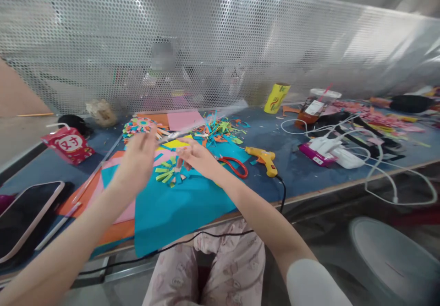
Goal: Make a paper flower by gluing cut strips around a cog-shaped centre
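My left hand [139,157] is raised over the left part of the paper sheets, fingers stretched out and slightly blurred, with nothing visible in it. My right hand [197,157] hovers at the right edge of a ring of green and blue paper strips [165,173], its fingers bent and apart. I cannot tell if its fingertips touch the strips. The ring lies on a large blue paper sheet [172,210]. Behind my left hand sits a round piece of multicoloured paper fringe [135,126], partly hidden. Red-handled scissors [237,166] lie beside my right wrist.
A yellow glue gun [264,158] with a black cord lies right of the scissors. Paper scraps [220,129] are heaped behind. A phone [29,219] and red drink pouch [68,145] are left; a power strip [319,152], drink cup [314,106] and yellow tube [277,97] are right.
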`<state>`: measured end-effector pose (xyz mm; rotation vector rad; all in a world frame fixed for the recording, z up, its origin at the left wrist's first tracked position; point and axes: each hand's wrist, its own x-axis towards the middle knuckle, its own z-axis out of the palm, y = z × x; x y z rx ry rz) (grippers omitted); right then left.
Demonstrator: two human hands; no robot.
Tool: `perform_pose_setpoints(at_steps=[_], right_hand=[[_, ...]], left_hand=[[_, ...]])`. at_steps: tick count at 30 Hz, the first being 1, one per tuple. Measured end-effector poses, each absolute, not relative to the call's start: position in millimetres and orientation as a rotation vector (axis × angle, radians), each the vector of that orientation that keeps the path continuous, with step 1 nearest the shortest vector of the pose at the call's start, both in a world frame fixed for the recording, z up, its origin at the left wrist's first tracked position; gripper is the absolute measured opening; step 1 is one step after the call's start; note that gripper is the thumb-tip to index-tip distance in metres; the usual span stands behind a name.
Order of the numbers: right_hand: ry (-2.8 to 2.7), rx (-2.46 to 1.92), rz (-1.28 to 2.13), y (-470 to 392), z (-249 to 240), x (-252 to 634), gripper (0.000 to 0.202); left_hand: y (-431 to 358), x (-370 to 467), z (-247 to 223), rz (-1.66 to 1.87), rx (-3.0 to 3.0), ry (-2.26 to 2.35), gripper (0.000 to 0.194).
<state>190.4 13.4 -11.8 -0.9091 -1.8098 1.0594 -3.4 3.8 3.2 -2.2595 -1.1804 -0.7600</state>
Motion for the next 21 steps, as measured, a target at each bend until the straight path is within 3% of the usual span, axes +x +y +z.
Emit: perform_pose_setpoints(at_steps=[3, 6, 9, 12, 14, 17, 21], right_hand=[[-1.697, -0.795, 1.165, 2, -2, 201, 0.054], [-1.65, -0.809, 1.044, -19, 7, 241, 0.046], [-1.498, -1.157, 0.625, -40, 7, 298, 0.043], [-1.302, -1.788, 0.014, -52, -6, 342, 0.03], [-1.206, -2.152, -0.169, -54, -20, 356, 0.029], [-1.212, -2.31, -0.223, -52, -39, 363, 0.032], [-1.264, -2.18, -0.073, -40, -54, 372, 0.038]], left_hand=[[-20, 43, 5, -0.741, -2.286, -0.959, 0.059], [-31, 71, 6, -0.868, -2.268, -0.913, 0.062], [-36, 86, -4, -0.826, -2.331, -0.855, 0.052], [-42, 93, -20, -0.661, -2.513, -0.67, 0.036], [-46, 97, -27, -0.516, -2.618, -0.666, 0.033], [-53, 98, -25, -0.343, -2.722, -0.785, 0.032], [-62, 89, -16, -0.359, -2.732, -0.92, 0.028]])
